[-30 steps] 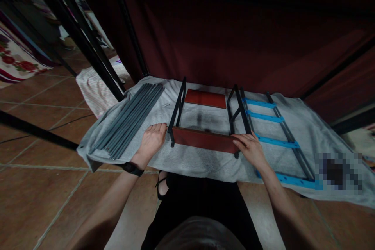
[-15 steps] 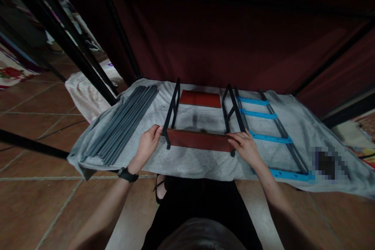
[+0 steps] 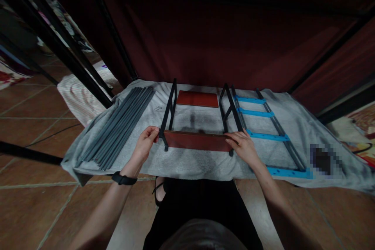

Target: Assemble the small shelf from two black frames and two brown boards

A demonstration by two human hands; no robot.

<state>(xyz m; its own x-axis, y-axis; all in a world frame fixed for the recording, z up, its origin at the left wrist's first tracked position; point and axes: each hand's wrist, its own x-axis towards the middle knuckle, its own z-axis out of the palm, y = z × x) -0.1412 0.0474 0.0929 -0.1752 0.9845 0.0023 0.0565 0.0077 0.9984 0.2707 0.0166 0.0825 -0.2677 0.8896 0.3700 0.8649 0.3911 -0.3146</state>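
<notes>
Reddish-brown and flat-faced, the front panel (image 3: 196, 141) stands on its long edge between two black metal frames, spanning their near ends, with the grey cloth (image 3: 187, 164) beneath them. The right hand (image 3: 242, 146) grasps the panel's right end, its fingers over the top edge where it meets the right frame (image 3: 234, 106). The left hand (image 3: 143, 144) is at the outer side of the near corner of the left frame (image 3: 166, 115), thumb and forefinger drawn together; whether they pinch some small part or just press on the metal, I cannot tell. Both frames tilt, each with a short brace inside it. Between their far ends a brighter orange-red panel (image 3: 197, 99) lies flat on the cloth. Just left of the left frame lie a few small screw-like pieces (image 3: 158, 108), too small to make out well, and beyond them a bundle of grey rods (image 3: 120, 129) side by side. Right of the right frame, blue strips (image 3: 255, 113) cross dark tubes (image 3: 279, 125) like rungs, near a pixelated patch (image 3: 322, 160) that hides whatever is there. A dark wristwatch (image 3: 124, 179) circles the left wrist. Behind everything rises a maroon surface (image 3: 190, 47); below, brown tiled floor (image 3: 35, 211) shows around the black trousers (image 3: 202, 203).
</notes>
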